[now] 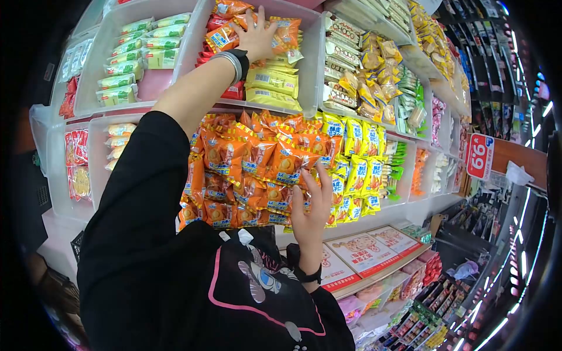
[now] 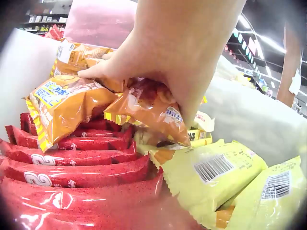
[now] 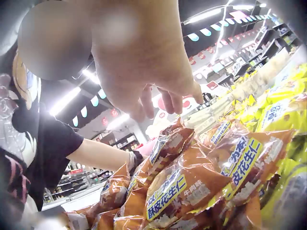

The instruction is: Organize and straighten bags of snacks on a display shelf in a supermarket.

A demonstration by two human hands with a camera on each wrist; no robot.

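Note:
In the head view my left hand (image 1: pixel 256 41) lies spread over orange packets (image 1: pixel 222 38) in an upper bin, between red packets and yellow-green packets (image 1: pixel 272 82). The left wrist view shows that hand (image 2: pixel 163 52) on top of an orange packet (image 2: pixel 153 108), its thumb by another orange packet (image 2: pixel 67 105); some fingertips are hidden. Lower down, my right hand (image 1: pixel 312 213) has its fingers extended at the right part of a heap of orange packets (image 1: pixel 246 155). From the right wrist, the right hand (image 3: pixel 144 67) appears above orange packets (image 3: pixel 182 187), holding nothing visible.
Yellow packets (image 1: pixel 354 169) adjoin the orange heap. Beside the upper bin stand white-and-green packets (image 1: pixel 161 44) on the left and CHOCO packets (image 1: pixel 342 58) on the right. A red price sign (image 1: pixel 480 156) rises at the right; printed panels (image 1: pixel 369 251) line the front below.

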